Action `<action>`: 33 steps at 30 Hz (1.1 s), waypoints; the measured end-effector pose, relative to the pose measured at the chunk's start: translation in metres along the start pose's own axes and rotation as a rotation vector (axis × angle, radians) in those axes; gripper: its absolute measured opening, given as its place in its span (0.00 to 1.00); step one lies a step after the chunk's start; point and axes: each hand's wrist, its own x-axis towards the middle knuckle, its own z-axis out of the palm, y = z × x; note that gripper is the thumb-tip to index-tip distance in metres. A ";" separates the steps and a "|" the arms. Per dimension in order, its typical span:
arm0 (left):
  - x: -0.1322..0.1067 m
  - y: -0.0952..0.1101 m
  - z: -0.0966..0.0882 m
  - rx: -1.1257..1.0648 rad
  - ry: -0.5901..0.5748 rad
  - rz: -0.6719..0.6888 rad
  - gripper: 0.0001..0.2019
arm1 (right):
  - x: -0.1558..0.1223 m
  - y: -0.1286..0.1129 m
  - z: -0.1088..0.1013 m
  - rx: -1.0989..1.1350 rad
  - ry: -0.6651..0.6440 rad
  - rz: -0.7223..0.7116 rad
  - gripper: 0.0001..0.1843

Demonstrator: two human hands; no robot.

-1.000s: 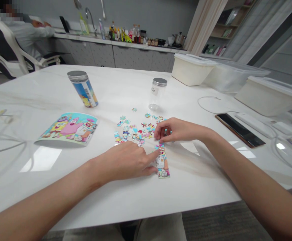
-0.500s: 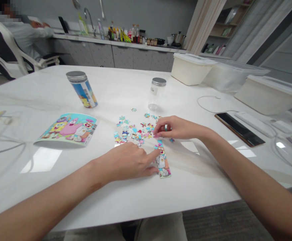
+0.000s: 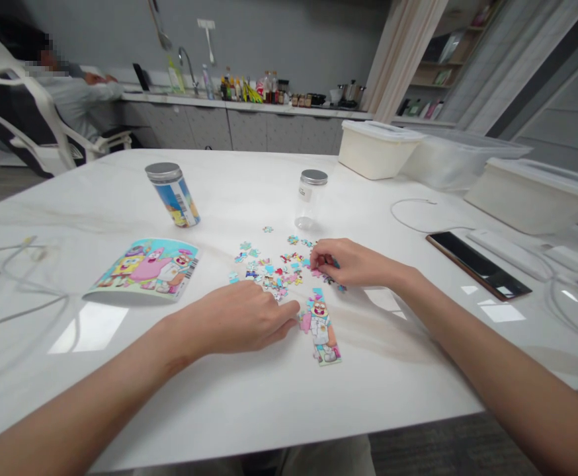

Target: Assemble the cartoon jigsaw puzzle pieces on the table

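An assembled strip of jigsaw puzzle (image 3: 323, 330) lies on the white table, showing a cartoon figure in a white coat. A pink puzzle piece (image 3: 305, 322) sits against its left side. My left hand (image 3: 247, 316) rests just left of that piece, index finger and thumb stretched toward it, holding nothing I can see. Beyond the strip, my right hand (image 3: 351, 261) is bent down at the right edge of the loose puzzle pieces (image 3: 269, 270), its fingers closed on a puzzle piece (image 3: 315, 272) that is partly hidden. A curled picture sheet (image 3: 145, 270) of cartoon characters lies to the left.
Behind the pieces stand a printed jar (image 3: 174, 197) and a clear jar (image 3: 311, 201) with metal lids. Lidded bins (image 3: 378, 152), a phone (image 3: 477, 264) and cables are on the right; more cables (image 3: 18, 297) lie left. A person (image 3: 71, 99) sits at the far counter.
My left hand has drawn back slightly from the strip, uncovering the pink piece at its side. My right hand has shifted a little right, its fingers curled more. The view has tilted up.
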 end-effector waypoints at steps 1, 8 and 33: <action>0.000 0.000 0.000 0.002 -0.004 0.000 0.11 | 0.000 0.000 0.000 -0.023 0.013 0.012 0.11; -0.001 0.002 -0.001 0.030 -0.010 -0.003 0.08 | -0.001 0.014 -0.007 -0.083 0.060 -0.039 0.11; -0.025 -0.037 -0.017 -0.167 -0.272 -0.440 0.28 | 0.004 0.031 -0.011 0.012 0.460 0.500 0.22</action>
